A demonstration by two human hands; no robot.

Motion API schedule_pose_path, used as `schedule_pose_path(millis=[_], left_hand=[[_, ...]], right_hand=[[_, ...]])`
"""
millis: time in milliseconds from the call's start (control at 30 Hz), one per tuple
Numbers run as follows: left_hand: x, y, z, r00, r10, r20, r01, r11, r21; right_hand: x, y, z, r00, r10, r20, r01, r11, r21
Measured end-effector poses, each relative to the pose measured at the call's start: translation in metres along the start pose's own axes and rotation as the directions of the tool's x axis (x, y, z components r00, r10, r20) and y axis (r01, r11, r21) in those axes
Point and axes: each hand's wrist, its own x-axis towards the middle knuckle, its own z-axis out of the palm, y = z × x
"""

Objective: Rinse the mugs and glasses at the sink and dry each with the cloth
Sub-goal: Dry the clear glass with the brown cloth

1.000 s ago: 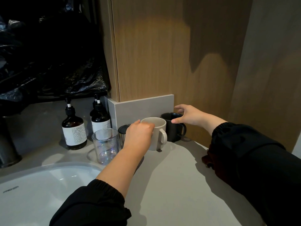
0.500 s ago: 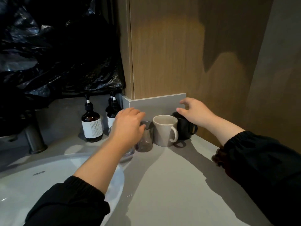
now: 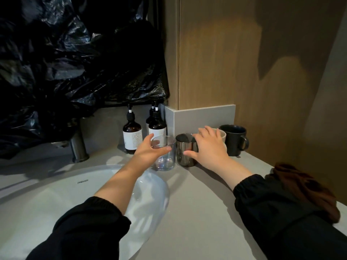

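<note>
On counter [image 3: 197, 212], back edge near rear right corner, row of four vessels, L to R: clear glass [image 3: 165, 160], dark tumbler [image 3: 185, 156], white mug [image 3: 223, 135], black mug [image 3: 233, 140]. All upright. Glass and tumbler just beside each other. White mug mostly hidden behind right hand. Black mug handle to the right, vessel untouched.

Left hand [image 3: 150, 152]: fingers apart and fairly straight, thumb raised at left side of clear glass, fingers across its front; not closed round it. Contact w/ glass likely but cannot be confirmed from this angle.

Right hand [image 3: 208, 149]: spread wide, palm down, over dark tumbler and white mug. Thumb at tumbler's front wall, fingertips above mug rim. Not clamped on either.

Sink [image 3: 56, 203] set into counter at left, in front of the vessels; tap [image 3: 78, 145] at its back edge. Brown cloth [image 3: 308, 186] bunched at right edge of counter, partly behind right sleeve [image 3: 272, 203]. Amber pump bottles [image 3: 132, 136] at back edge, btwn tap and glass. Black plastic sheeting [image 3: 75, 53] above; wood panel [image 3: 216, 62] behind the corner.
</note>
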Motion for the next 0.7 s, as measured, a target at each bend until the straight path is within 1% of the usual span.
schedule_pose_path(millis=[100,267,567,633,700], left_hand=[[0.001,-0.003,0.002,1.0,0.01,-0.02,-0.011,1.0,-0.027],[-0.002,-0.003,0.006,0.999,0.042,-0.028,-0.044,0.997,-0.057],[-0.003,-0.006,0.01,0.995,0.082,-0.062,-0.085,0.996,-0.042],[-0.004,-0.007,0.01,0.995,0.077,-0.059,-0.08,0.995,-0.055],[-0.005,-0.007,0.009,0.996,0.068,-0.065,-0.073,0.994,-0.08]], right_hand=[[-0.001,0.0,0.001,1.0,-0.01,-0.029,0.01,1.0,0.018],[-0.001,0.002,-0.002,0.999,-0.006,-0.032,0.009,0.997,0.08],[-0.004,0.003,0.002,0.998,-0.031,-0.054,0.032,0.999,0.028],[-0.007,0.003,0.002,0.999,-0.009,-0.049,0.008,1.0,-0.005],[-0.01,0.003,0.0,0.996,0.068,-0.057,-0.067,0.998,0.003]])
